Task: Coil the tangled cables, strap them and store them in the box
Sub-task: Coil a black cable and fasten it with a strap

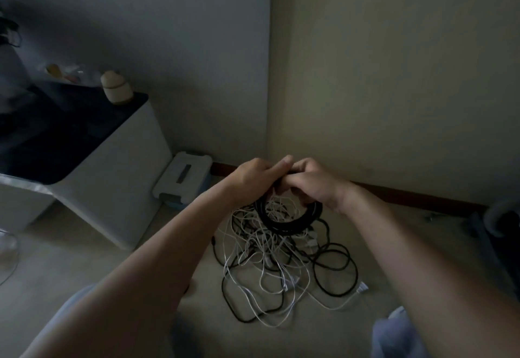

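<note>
Black coil (290, 226) gripped, left hand (253, 178), right hand (315, 183); tangle (281, 269) below, wall (394, 81) beyond.

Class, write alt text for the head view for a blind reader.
Left hand and right hand grip a coiled black cable above a tangle of black and white cables on the floor. A lidded box sits by the wall.

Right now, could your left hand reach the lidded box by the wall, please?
Probably yes: bare floor lies between the left hand and the box, which sits beside the white cabinet. But that hand grips the black coil together with the right hand, and the lid is on.
</note>
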`<state>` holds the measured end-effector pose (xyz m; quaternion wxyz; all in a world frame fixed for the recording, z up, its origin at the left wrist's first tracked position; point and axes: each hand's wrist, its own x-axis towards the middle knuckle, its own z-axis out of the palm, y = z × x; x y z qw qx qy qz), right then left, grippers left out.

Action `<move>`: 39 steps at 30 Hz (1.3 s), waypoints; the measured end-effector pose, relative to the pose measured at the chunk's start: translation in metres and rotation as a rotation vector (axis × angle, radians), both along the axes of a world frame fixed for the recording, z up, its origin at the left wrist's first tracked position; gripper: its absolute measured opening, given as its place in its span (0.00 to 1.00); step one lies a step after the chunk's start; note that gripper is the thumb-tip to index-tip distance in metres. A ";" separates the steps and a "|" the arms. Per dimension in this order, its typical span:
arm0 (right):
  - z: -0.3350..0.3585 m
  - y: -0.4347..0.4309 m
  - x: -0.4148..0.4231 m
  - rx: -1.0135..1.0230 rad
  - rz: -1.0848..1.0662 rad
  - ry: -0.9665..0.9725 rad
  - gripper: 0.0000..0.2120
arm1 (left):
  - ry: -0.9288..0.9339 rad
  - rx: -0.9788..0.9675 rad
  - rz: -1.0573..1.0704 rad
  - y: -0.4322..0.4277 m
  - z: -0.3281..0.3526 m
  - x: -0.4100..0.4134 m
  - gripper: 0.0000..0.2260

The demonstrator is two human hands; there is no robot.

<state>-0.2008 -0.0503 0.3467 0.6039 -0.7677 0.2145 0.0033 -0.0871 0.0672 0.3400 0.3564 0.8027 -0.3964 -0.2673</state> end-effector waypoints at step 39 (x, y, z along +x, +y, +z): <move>-0.029 -0.018 -0.012 0.209 -0.162 -0.190 0.21 | 0.838 -0.777 0.751 -0.001 0.007 0.007 0.27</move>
